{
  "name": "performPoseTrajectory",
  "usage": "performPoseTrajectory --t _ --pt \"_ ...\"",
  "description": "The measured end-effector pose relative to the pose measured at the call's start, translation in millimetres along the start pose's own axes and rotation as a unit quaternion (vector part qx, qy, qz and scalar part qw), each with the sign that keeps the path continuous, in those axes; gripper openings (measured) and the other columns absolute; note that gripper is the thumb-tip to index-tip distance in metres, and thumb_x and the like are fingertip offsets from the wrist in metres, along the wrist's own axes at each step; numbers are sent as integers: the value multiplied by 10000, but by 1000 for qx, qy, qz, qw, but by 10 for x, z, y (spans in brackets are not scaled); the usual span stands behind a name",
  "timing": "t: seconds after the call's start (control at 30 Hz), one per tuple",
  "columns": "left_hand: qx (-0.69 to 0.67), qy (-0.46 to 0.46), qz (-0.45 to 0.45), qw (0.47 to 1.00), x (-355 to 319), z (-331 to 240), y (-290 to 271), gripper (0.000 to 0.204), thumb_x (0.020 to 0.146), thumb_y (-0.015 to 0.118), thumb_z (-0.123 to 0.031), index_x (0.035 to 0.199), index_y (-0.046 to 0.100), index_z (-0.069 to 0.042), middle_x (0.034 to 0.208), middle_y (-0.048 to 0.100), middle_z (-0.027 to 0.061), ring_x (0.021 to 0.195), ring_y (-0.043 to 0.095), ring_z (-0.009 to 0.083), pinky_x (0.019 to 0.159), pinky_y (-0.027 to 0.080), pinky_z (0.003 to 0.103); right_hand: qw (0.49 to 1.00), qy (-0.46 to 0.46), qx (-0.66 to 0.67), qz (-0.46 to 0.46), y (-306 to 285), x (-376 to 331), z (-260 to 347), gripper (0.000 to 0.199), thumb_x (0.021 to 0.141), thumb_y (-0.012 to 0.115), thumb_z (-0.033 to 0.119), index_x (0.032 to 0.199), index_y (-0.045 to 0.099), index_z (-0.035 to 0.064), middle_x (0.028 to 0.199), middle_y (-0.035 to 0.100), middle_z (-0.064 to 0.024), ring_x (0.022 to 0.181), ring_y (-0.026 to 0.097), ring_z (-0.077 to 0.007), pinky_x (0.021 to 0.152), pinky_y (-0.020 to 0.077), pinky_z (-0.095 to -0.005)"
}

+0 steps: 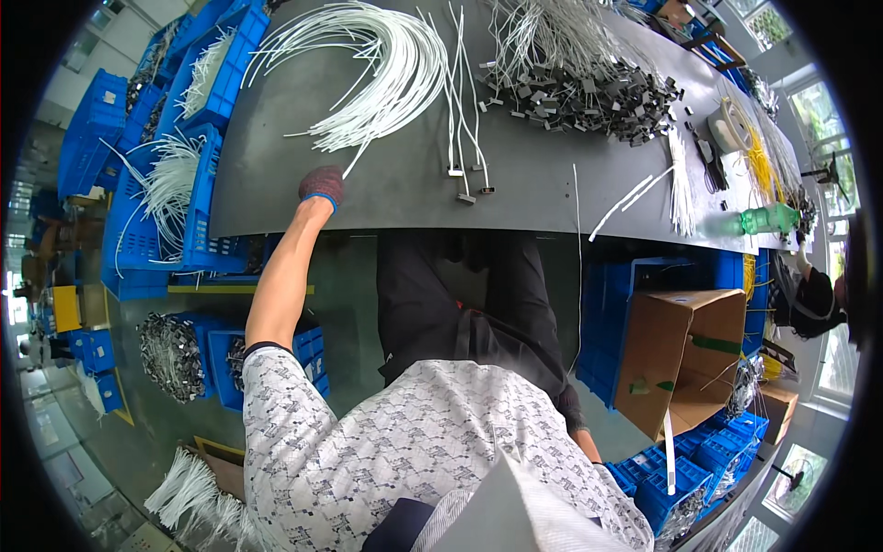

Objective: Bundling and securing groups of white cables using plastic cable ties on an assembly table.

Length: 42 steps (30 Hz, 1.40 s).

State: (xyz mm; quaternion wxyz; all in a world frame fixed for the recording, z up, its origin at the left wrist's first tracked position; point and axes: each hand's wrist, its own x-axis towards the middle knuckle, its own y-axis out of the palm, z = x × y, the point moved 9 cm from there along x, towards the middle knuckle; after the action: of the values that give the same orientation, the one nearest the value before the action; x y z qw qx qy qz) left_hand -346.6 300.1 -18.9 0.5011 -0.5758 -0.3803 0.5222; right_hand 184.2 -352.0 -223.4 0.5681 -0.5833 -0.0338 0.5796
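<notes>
My left hand, in a dark red knit glove with a blue cuff, is closed at the near left of the grey table. A white cable runs from its fingers up to a large curved bundle of white cables. Right of the bundle lie a few loose white cables with small connectors. Down beside my right thigh hangs my right hand, in a dark glove; its fingers are hard to make out against the dark clothing.
A heap of cables with black connectors covers the table's far right. Nearer are a white cable bunch and a green bottle. Blue crates of cables stand left; a cardboard box stands right. Another person is at far right.
</notes>
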Motion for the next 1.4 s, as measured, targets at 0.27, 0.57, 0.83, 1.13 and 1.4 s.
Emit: performPoseTrajectory --t 0.27,0.57,0.83,1.13,1.4 --pt "-555 -16 182 812 -658 -541 -336 268 822 764 -160 1052 713 -31 909 723 120 811 727 218 696 592 378 990 -23 116 -83 -422 139 240 243 942 580 209 1089 662 34 1027 696 -264 1009 655 -447 810 516 -462" --pt "-772 0 70 632 -1288 -1467 -1178 214 894 685 -96 1083 654 -1 814 645 49 606 582 97 550 460 247 976 -101 147 -122 -401 407 309 215 954 553 162 1108 661 57 955 702 -233 927 683 -393 759 506 -460" --pt "-937 222 10 269 -2090 -1167 -2994 154 1004 606 -148 1139 629 -76 759 566 9 484 335 57 418 277 226 973 -33 185 -136 -149 751 182 206 941 562 150 1084 680 60 1012 705 -236 981 667 -422 797 521 -468" --pt "-470 278 -333 769 -1519 -1798 -3196 157 997 551 -85 1095 675 -75 880 649 53 688 644 151 633 546 302 970 -70 133 -193 -1087 489 1001 211 951 560 156 1069 692 40 1033 711 -211 1000 669 -406 849 528 -449" --pt "-887 -6 57 457 -531 -3696 -709 120 973 651 -146 1019 631 -37 908 703 86 785 710 197 720 627 373 958 -132 89 -236 -1343 394 1345 189 933 544 139 1041 672 52 962 697 -206 941 659 -429 798 529 -485"
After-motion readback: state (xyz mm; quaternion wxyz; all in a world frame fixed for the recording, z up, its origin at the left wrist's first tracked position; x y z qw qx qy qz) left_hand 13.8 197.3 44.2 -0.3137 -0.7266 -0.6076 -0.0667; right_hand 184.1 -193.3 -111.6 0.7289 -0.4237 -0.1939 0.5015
